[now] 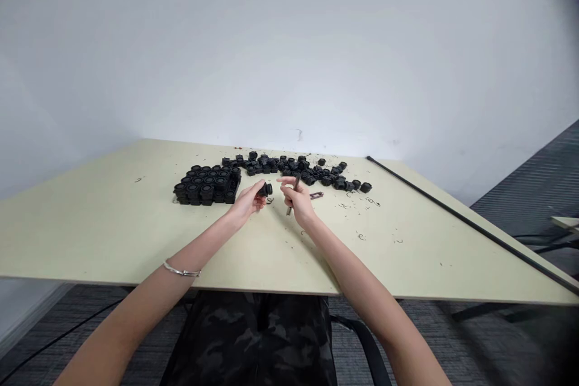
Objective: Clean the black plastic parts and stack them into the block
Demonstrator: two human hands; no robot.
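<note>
Mid-frame, the left hand point(248, 200) pinches one black part point(268, 189), jutting right from its grasp; the right hand point(296, 198), just beside, curls round one slim tool point(297, 183). One stack of similar parts point(205, 184) stands centre-left.

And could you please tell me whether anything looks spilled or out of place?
Yes: thin black scraps, some curled, lie strewn over the table, many to the right of the right hand. They look like litter, unlike the neatly stacked black parts. A faint scuff also marks the wall.
</note>
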